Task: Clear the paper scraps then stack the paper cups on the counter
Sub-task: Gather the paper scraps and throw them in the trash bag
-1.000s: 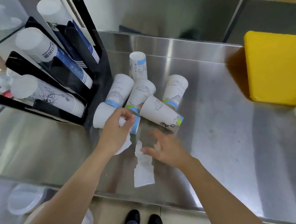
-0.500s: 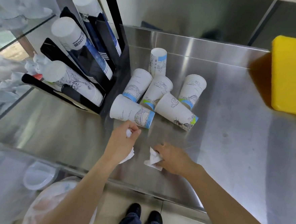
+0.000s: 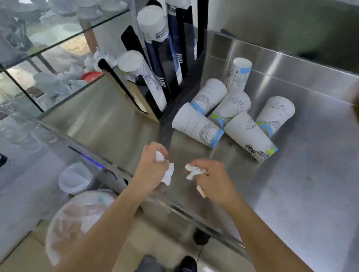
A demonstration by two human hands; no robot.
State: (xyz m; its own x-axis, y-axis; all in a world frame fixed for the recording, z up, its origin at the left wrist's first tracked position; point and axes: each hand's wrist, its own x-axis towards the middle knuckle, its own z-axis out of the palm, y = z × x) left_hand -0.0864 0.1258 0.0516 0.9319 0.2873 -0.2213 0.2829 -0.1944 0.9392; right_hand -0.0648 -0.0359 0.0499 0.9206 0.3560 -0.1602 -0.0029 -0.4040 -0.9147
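Note:
Several white paper cups with line drawings and blue or green rims (image 3: 198,127) lie on their sides in a loose pile on the steel counter (image 3: 298,186); one cup (image 3: 239,74) stands upside down behind them. My left hand (image 3: 150,172) is closed around a crumpled white paper scrap (image 3: 167,173) near the counter's front edge. My right hand (image 3: 213,180) is just beside it, closed on another crumpled paper scrap (image 3: 193,170). Both hands are lifted slightly above the counter, in front of the cups.
A black cup dispenser rack (image 3: 157,74) holding cup stacks stands left of the pile. Below the counter's left front corner sits a bin lined with a clear bag (image 3: 77,220). Glass shelves with white crockery (image 3: 43,41) fill the left. My shoes (image 3: 184,268) show on the floor.
My right hand gathered the long scrap off the counter and crumpled it. Both hands drew back toward the front edge, and the view swung left and down toward the bin.

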